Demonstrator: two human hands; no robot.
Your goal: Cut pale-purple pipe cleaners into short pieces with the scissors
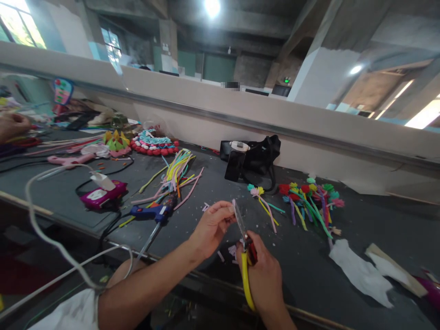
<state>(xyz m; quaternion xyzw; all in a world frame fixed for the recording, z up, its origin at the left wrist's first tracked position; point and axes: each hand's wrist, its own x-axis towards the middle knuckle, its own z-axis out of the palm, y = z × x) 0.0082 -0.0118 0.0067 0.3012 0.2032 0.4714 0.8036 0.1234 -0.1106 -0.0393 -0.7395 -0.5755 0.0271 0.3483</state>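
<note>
My right hand (263,268) grips a pair of scissors (245,270) with yellow and red handles, blades pointing up and away from me. Close beside the blades, my left hand (215,227) pinches something small and pale, perhaps a lilac pipe cleaner piece; the fingers hide most of it. Short lilac cut pieces (233,250) lie on the dark table below my hands. Just beyond them are a few pipe cleaner flowers (257,191) with pink, yellow and teal stems.
A blue glue gun (151,211) and a bundle of pipe cleaners (178,172) lie left. Behind stands a black bag (261,156). More pipe cleaner flowers (311,197) and white tissue (359,270) are right. A purple power strip (103,195) and another person's hand (13,126) are far left.
</note>
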